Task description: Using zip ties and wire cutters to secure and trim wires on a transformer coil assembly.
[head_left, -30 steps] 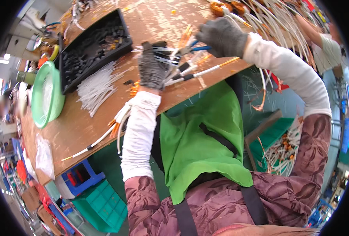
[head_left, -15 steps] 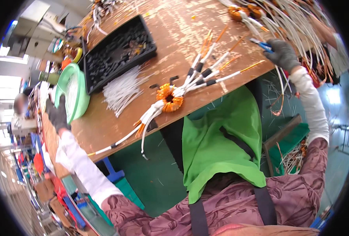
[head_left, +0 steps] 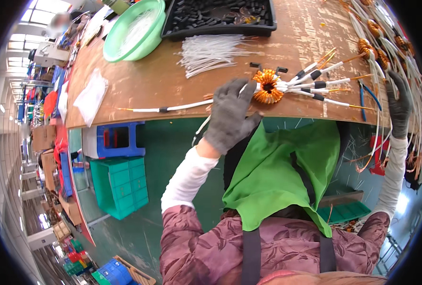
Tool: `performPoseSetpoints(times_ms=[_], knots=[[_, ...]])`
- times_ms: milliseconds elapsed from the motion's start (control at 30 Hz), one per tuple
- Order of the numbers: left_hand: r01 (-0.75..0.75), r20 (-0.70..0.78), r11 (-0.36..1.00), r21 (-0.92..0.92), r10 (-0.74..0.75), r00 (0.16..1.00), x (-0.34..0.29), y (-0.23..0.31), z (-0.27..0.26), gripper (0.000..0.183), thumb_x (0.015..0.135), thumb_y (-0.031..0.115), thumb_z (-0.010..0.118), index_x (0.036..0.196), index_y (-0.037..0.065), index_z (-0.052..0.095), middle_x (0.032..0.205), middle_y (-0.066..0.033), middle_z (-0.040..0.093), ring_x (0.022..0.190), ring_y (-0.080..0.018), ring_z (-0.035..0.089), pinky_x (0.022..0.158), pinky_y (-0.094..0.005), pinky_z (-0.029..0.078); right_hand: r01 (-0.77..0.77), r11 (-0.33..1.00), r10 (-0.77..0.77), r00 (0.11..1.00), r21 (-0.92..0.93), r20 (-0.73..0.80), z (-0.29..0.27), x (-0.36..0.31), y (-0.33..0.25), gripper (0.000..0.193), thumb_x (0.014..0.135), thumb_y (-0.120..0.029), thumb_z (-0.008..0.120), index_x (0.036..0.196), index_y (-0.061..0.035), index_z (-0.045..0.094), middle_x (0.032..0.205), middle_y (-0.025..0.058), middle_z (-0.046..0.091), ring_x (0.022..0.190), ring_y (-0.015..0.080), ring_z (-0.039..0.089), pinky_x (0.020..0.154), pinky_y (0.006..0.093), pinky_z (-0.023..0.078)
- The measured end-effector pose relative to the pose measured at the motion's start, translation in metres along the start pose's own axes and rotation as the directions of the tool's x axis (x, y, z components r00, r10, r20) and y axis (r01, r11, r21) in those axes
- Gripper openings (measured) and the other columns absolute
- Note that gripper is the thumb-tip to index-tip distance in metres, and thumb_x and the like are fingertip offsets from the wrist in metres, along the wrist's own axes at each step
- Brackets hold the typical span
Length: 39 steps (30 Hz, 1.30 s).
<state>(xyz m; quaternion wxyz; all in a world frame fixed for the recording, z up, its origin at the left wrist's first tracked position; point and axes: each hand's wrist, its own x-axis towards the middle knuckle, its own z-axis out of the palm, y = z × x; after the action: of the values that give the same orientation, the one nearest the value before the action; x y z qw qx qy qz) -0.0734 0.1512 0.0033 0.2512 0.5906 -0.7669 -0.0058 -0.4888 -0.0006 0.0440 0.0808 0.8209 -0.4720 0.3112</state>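
Observation:
A ring-shaped coil [head_left: 269, 86] wound with orange-copper wire lies near the table's front edge. White-sleeved leads with black sleeve pieces and bare copper-coloured ends [head_left: 319, 84] fan out to its right; another lead [head_left: 182, 106] runs left. Over the left-hand leads rests my left hand [head_left: 231, 116], grey-gloved, thumb spread away from the fingers. At the table's right side my right hand [head_left: 400, 105], also gloved, reaches up beside a heap of similar coils [head_left: 373, 29] and long white leads. Its fingers look stretched out. Blue-handled pliers [head_left: 364, 100] lie just left of it, at the table edge.
Behind the coil are a pile of thin white strips [head_left: 211, 53], a black tray [head_left: 267, 29] of short black tube pieces, and a green basin [head_left: 146, 46]. A plastic bag [head_left: 91, 97] lies at left. Below stand a blue stool [head_left: 120, 149] and a green crate [head_left: 120, 185].
My left hand has moved from beside the basin to the coil's left leads. My right hand has let go of the pliers and moved to the heaped leads. The view has shifted left.

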Motion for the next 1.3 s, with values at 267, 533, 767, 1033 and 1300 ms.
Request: performPoseSetpoints(times_ms=[267, 533, 767, 1033, 1300], knots=[[0.107, -0.005, 0.994, 0.01, -0.107, 0.994, -0.003, -0.043, 0.055, 0.037, 0.064, 0.034, 0.071, 0.085, 0.006, 0.058, 0.084, -0.0144, 0.058, 0.081, -0.0326, 0.053, 0.073, -0.0436, 0.039, 0.4, 0.909, -0.369, 0.644, 0.116, 0.67, 0.097, 0.04, -0.086, 0.121, 0.031, -0.03, 0.085, 0.133, 0.0003, 0.028, 0.139, 0.0211, 0.026, 0.131, 0.0328, 0.021, 0.108, 0.0436, 0.016], [0.04, -0.05, 0.972, 0.231, -0.029, 0.998, -0.009, -0.059, 0.055, 0.038, 0.066, 0.042, 0.069, 0.075, 0.007, 0.059, 0.07, -0.0127, 0.055, 0.068, -0.0305, 0.054, 0.062, -0.0416, 0.042, 0.393, 0.902, -0.4, 0.606, 0.179, 0.687, 0.147, 0.05, -0.076, 0.052, 0.056, -0.043, 0.075, 0.094, -0.0106, 0.06, 0.093, 0.0107, 0.059, 0.089, 0.0296, 0.058, 0.074, 0.041, 0.047], [0.196, 0.087, 0.964, 0.18, -0.214, 0.973, -0.027, -0.054, 0.028, 0.033, 0.065, 0.033, 0.073, 0.079, 0.006, 0.059, 0.076, -0.0118, 0.058, 0.07, -0.0307, 0.058, 0.061, -0.04, 0.045, 0.35, 0.93, -0.365, 0.848, 0.11, 0.385, 0.112, 0.005, -0.098, 0.014, 0.073, -0.026, 0.059, 0.079, -0.0144, 0.054, 0.077, 0.003, 0.054, 0.059, 0.0222, 0.06, 0.048, 0.0363, 0.048], [-0.32, 0.152, 0.735, 0.598, 0.287, 0.946, 0.099, 0.0, -0.128, 0.022, 0.065, 0.026, 0.069, 0.076, 0.011, 0.058, 0.065, -0.0069, 0.052, 0.061, -0.0247, 0.056, 0.048, -0.0359, 0.043, 0.012, 0.917, -0.095, 0.977, 0.398, 0.189, 0.063, -0.002, -0.108, 0.023, 0.069, -0.024, 0.066, 0.084, -0.0142, 0.053, 0.074, 0.0056, 0.057, 0.061, 0.026, 0.06, 0.049, 0.0371, 0.046], [-0.393, 0.25, 0.62, 0.679, 0.308, 0.918, 0.359, -0.024, -0.121, 0.019, 0.076, 0.024, 0.062, 0.089, 0.012, 0.056, 0.084, -0.0103, 0.056, 0.077, -0.0305, 0.059, 0.066, -0.0417, 0.046, -0.223, 0.95, 0.253, 0.96, 0.22, -0.121, 0.107, 0.141, -0.032, 0.022, 0.077, -0.026, 0.064, 0.093, -0.0143, 0.057, 0.076, 0.0082, 0.061, 0.067, 0.0251, 0.062, 0.059, 0.0355, 0.049]])
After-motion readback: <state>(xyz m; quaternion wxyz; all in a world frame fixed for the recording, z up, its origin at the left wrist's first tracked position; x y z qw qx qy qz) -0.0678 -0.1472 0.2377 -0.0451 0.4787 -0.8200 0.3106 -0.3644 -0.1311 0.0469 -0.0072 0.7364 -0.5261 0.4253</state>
